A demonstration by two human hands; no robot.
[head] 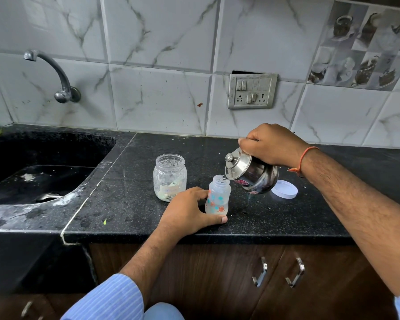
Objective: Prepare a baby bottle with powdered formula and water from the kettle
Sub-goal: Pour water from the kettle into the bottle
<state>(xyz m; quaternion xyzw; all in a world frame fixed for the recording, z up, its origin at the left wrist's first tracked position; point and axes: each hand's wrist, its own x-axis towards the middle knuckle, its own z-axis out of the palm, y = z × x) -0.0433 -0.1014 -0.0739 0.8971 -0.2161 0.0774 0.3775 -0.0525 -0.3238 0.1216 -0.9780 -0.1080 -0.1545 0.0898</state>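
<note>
A small printed baby bottle (218,197) was seen standing upright and uncapped on the black stone counter (129,204), a little back from the counter's front edge and well right of the sink's corner, as water was tipped into it. Its lower body was gripped by the left hand (189,212), fingers curled behind it and the thumb laid along its base. A steel kettle (252,175) was held tilted over the bottle's mouth by the right hand (271,145), which was closed over the handle at the top; the spout was set at the bottle's rim, and whether it touched could not be told. The kettle's lid was seen still seated though steeply canted.

Just behind and left of the bottle stood an open clear jar (170,177) with a little pale powder at its bottom; a white lid (284,189) lay flat to the right, partly hidden behind the kettle.

The risks were judged plain: with so narrow a mouth, any wobble or a steeper tilt could send water down the bottle's side onto the left hand's fingers, a scald if the water was hot. The loose-looking lid could slip off and knock the bottle over. Overfilling was also thought possible, the water level being hard to read.
</note>
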